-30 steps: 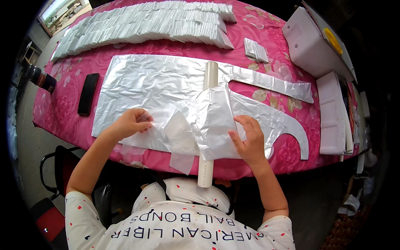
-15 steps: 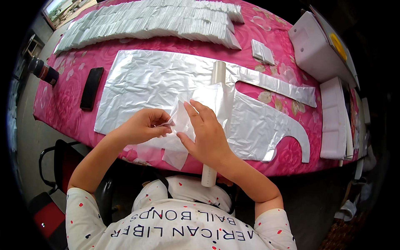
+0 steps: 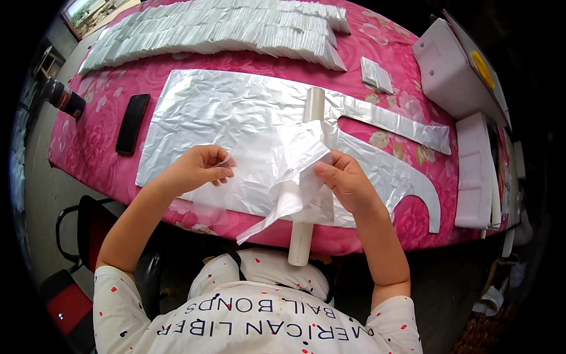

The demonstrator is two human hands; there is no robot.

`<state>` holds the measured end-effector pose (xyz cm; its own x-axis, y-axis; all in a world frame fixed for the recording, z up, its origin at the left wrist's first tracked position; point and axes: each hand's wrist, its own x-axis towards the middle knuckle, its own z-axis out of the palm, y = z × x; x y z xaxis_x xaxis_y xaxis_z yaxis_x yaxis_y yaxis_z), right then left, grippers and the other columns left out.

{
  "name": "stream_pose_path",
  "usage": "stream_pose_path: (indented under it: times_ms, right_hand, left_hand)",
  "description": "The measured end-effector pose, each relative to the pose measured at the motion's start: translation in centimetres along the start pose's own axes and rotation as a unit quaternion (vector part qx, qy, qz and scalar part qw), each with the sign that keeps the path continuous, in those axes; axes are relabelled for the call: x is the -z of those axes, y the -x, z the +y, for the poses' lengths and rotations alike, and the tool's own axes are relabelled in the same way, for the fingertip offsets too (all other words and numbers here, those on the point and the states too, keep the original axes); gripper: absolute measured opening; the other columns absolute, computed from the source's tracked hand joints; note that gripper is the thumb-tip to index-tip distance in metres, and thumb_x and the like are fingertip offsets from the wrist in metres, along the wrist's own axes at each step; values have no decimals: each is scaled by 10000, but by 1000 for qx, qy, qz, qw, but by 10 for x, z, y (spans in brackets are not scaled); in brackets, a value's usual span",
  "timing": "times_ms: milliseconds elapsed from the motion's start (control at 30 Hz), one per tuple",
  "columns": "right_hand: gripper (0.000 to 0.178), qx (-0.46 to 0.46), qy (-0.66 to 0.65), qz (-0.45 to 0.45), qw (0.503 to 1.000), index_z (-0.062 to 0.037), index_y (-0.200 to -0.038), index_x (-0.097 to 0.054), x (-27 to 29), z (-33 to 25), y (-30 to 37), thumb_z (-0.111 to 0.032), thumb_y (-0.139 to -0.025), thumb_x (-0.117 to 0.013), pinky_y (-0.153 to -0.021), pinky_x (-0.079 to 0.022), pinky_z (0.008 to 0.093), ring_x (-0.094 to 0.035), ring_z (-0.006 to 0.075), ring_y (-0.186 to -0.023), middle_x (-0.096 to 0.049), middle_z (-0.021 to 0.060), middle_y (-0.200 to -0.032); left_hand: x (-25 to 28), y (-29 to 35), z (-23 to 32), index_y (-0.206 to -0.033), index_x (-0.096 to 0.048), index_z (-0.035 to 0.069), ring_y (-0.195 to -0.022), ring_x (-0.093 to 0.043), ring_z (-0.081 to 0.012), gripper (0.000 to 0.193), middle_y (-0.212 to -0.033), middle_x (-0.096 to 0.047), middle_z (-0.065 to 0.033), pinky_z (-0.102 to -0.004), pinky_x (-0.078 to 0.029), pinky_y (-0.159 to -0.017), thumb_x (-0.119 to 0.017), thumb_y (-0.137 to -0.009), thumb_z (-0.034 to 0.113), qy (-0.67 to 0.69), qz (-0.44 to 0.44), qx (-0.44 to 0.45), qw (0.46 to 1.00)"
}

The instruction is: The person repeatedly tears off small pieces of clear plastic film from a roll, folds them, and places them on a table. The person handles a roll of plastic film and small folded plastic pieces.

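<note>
Trainee: Where was the white film (image 3: 298, 171) located?

Instructor: It lay crumpled over the middle of the pale tube (image 3: 300, 242), with a pointed flap hanging toward the near left.

Trainee: Which spatial relation governed the work?

Instructor: The white film lay between the two hands: immediately left of the right hand (image 3: 349, 182) and in contact with it, and to the right of the left hand (image 3: 205, 168). The tube's long axis ran from the near edge toward the far side, its far end slightly to the right. The right hand was nearer to it.

Trainee: And the condition of each hand?

Instructor: The right hand gripped the white film's right edge between thumb and fingers. The left hand pinched a translucent film (image 3: 253, 156), which spread toward the tube. Whether both films formed one piece could not be determined.

Trainee: What lay farther out?

Instructor: The tube crossed a large silver sheet (image 3: 197, 118), which lay on the pink-covered bench (image 3: 91, 153). A black phone (image 3: 133, 124) was located left of the sheet. Rows of folded white packets (image 3: 212, 32) occupied the far side; a white foam box (image 3: 445, 68) stood at the right.
</note>
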<state>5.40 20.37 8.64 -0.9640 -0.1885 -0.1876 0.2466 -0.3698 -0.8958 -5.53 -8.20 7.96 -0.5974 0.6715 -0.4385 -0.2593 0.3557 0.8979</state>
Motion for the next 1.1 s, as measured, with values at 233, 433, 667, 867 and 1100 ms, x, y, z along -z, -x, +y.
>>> stream_pose_path:
  times_ms: [233, 433, 667, 867, 1100]
  right_hand:
    - [182, 29, 40, 221, 974, -10, -992, -582, 150, -35, 108, -144, -869, -586, -704, -497, 230, -617, 98, -764, -647, 43, -896]
    - [140, 7, 468, 570, 675, -16, -953, -594, 251, -51, 213, -127, -867, -592, -685, -460, 229, -561, 89, -734, -614, 18, -841]
    - [146, 78, 502, 420, 752, 9, -917, -606, 88, -10, 150, -91, -813, -625, -705, -458, 264, -580, 159, -758, -616, 77, -856]
    - [284, -131, 409, 178, 885, -6, -821, -632, -21, 37, 123, -289, -810, -659, -553, -481, 309, -629, 229, -592, -645, 95, -660]
    - [384, -245, 394, 101, 880, 5, -924, -654, -48, 64, 99, -349, -777, -672, -606, -488, 280, -644, 164, -651, -668, 113, -748]
  left_hand:
    - [16, -5, -11, -992, -591, 2, -715, -593, -111, 200, -819, -632, -50, -246, -490, -636, -634, -822, 97, -29, 64, 59, 996]
    - [26, -13, -15, -998, -590, -2, -722, -601, -110, 227, -829, -637, -55, -244, -489, -647, -648, -812, 114, -62, 61, 81, 993]
    - [35, -9, -10, -990, -590, -5, -742, -625, -113, 225, -847, -660, -75, -239, -494, -639, -644, -812, 122, -56, 76, 87, 992]
    - [70, -7, -17, -967, -599, -7, -718, -632, -118, 217, -824, -661, -69, -236, -503, -633, -647, -800, 123, -128, 111, 94, 981]
    - [96, 2, -17, -929, -602, -17, -699, -628, -103, 204, -796, -663, -59, -229, -493, -625, -654, -783, 115, -177, 177, 89, 964]
